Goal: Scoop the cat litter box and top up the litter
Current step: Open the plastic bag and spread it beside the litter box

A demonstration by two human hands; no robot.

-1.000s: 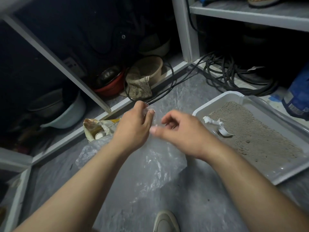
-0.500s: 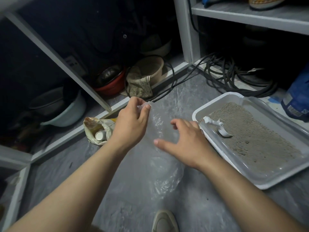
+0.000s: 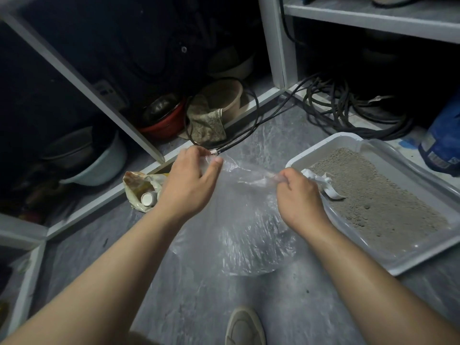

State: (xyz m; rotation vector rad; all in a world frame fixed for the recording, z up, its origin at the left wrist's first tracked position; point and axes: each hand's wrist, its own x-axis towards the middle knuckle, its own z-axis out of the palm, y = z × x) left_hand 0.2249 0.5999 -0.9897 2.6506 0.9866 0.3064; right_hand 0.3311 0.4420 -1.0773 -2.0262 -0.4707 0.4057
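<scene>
Nearest the viewer, 1 shoe (image 3: 245, 326) stands on the grey floor (image 3: 186, 307), between 2 bare forearms that reach forward. Beyond it hangs 1 clear plastic bag (image 3: 239, 232), held by its top edge: the left hand (image 3: 189, 185) pinches one side of the rim between thumb and fingers, and the right hand (image 3: 298, 192) has its fingers curled round the other side, the 2 hands set apart so that the mouth is stretched between them; the bag appears empty. To the right, just beside the right hand, lies 1 white cat litter box (image 3: 373, 260) on the floor, filled with grey-brown litter (image 3: 388, 202) whose surface shows a few small lumps; 1 white scoop (image 3: 323, 185) rests in its near-left corner, touched by neither hand. Left of the left hand, 1 crumpled yellowish bag (image 3: 139, 188) with a small white bottle (image 3: 148, 198) lies against the shelf frame (image 3: 74, 70). Farther back, under the shelves, are 1 pale basin (image 3: 99, 163), 1 red bowl (image 3: 164, 125), 1 tan bowl (image 3: 224, 93) with a patterned cloth (image 3: 206, 123) at its front, and 1 coil of black cable (image 3: 348, 113); 1 blue bag (image 3: 443, 143) at the far right may hold fresh litter, though its label is unreadable. Judged from this layout, the task is at its start: the waste bag is being opened, scooping has not begun, and topping up remains to be done.
</scene>
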